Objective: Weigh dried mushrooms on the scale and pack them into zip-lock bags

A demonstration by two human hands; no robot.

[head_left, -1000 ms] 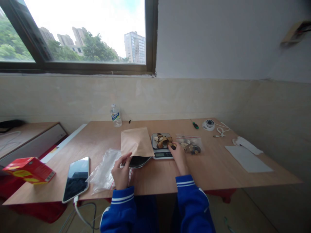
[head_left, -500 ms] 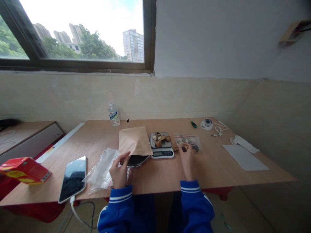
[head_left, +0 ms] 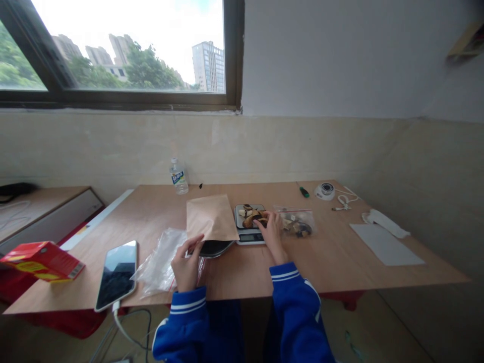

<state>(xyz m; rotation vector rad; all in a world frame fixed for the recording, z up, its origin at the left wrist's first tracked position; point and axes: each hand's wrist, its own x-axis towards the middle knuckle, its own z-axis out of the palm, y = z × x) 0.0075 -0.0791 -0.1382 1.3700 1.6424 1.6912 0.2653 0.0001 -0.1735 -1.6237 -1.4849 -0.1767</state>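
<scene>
My left hand [head_left: 187,262] pinches the lower edge of a brown paper bag [head_left: 210,218], which lies over a dark round plate [head_left: 216,248]. My right hand [head_left: 271,234] is over the right side of a white kitchen scale [head_left: 245,239], its fingers closed on a dried mushroom piece at the pile. Brown and pale dried mushroom pieces [head_left: 248,220] lie on the scale's platform; my fingers hide some of them and part of the display. Just right of this hand is a clear zip bag [head_left: 298,222] with more dark and pale pieces inside.
Clear plastic bags [head_left: 159,267] and a tablet [head_left: 116,275] with a cable lie left. A red box [head_left: 43,262] sits at the left edge. Behind stand a bottle [head_left: 179,177], a screwdriver [head_left: 303,191] and a white camera [head_left: 325,190]. White paper [head_left: 385,245] lies right.
My right hand has moved left from the zip bag to the mushroom pieces on the scale. My left hand keeps its hold on the paper bag. The view has shifted slightly.
</scene>
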